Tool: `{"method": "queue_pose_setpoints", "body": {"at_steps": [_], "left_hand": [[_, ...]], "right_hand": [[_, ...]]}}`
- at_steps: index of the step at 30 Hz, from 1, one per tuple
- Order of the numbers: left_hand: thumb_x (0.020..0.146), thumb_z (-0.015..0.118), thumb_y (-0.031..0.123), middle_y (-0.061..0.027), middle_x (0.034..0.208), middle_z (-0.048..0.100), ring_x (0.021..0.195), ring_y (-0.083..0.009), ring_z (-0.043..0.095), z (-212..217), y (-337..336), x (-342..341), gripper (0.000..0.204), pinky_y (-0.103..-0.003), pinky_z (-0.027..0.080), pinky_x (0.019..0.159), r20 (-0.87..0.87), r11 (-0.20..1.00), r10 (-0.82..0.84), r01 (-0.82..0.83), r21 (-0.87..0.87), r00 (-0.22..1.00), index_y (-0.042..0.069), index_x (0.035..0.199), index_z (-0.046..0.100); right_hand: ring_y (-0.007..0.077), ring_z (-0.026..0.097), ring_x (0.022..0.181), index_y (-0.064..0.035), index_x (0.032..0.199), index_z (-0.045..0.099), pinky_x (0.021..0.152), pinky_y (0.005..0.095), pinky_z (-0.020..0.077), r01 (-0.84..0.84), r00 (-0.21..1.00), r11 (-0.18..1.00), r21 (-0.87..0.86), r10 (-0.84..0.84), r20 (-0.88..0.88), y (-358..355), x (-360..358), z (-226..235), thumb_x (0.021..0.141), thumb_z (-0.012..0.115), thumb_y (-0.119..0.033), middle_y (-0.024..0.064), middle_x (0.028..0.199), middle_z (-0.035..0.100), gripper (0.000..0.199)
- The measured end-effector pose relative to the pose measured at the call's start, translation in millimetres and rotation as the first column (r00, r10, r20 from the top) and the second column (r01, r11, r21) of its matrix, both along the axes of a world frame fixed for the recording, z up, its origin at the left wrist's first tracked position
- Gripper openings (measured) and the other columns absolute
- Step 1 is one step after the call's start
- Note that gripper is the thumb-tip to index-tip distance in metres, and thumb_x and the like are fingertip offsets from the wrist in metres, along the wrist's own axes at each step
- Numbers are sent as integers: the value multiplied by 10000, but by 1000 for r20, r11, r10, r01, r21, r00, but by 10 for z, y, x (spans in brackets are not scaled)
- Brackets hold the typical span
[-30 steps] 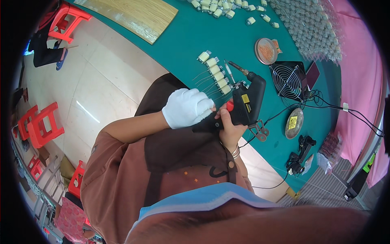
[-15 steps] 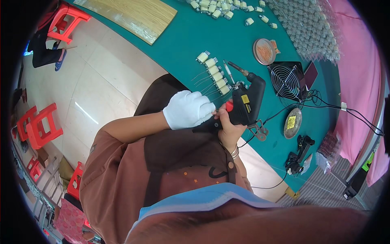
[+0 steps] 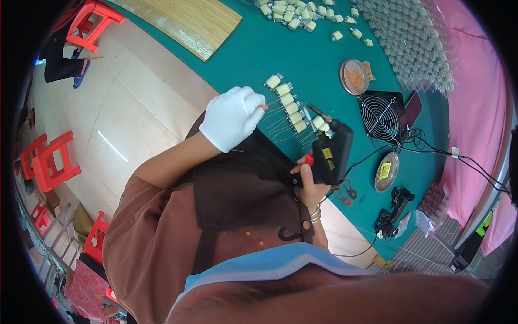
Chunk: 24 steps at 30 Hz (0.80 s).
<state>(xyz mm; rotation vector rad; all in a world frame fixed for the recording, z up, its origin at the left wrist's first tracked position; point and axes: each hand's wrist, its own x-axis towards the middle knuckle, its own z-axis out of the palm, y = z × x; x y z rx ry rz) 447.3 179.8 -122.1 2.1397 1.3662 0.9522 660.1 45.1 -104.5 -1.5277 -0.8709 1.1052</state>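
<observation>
My right hand (image 3: 313,186) grips a black soldering gun (image 3: 332,154) with a red trigger; its tip points up and left. My left hand (image 3: 233,117), in a white glove with bare fingertips, is closed at the ends of the thin wires (image 3: 274,102) and seems to pinch one. These wires trail from a slanting row of small cream-coloured components (image 3: 286,99) with metal ends, lying on the green table. A few more components (image 3: 319,122) lie beside the gun's tip, partly hidden by it. A slim white pen-like tool (image 3: 308,114) lies between them.
A wooden board (image 3: 186,24) lies at the far left, near a heap of components (image 3: 294,12). Bubble-textured plastic packing (image 3: 402,43) covers the far right. Nearer stand a round dish of orange bits (image 3: 353,75), a fan (image 3: 379,112), a metal dish (image 3: 387,171) and cables (image 3: 431,151).
My left hand has moved away from the soldering gun, up and left to the wires by the row. The gun has shifted slightly down, still in my right hand.
</observation>
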Motion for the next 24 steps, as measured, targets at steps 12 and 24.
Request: {"method": "queue_pose_setpoints", "body": {"at_steps": [12,24], "left_hand": [[833,703,135,-11,811,605,715,-212,632,-71,109,-44,92,-353,515,577,-174,998,-69,67,-13,982,152,880,625],[787,726,141,12,814,593,699,-179,612,-136,126,-33,158,-328,499,538,-194,995,-83,92,36,977,163,892,609]], "right_hand": [[272,705,778,27,1077,664,705,342,544,-180,857,984,19,147,493,3,42,-285,786,805,-147,145,919,710,368],[304,679,694,25,1021,627,623,350,528,-229,791,973,-5,189,582,16,22,-299,744,819,-91,159,869,676,357]]}}
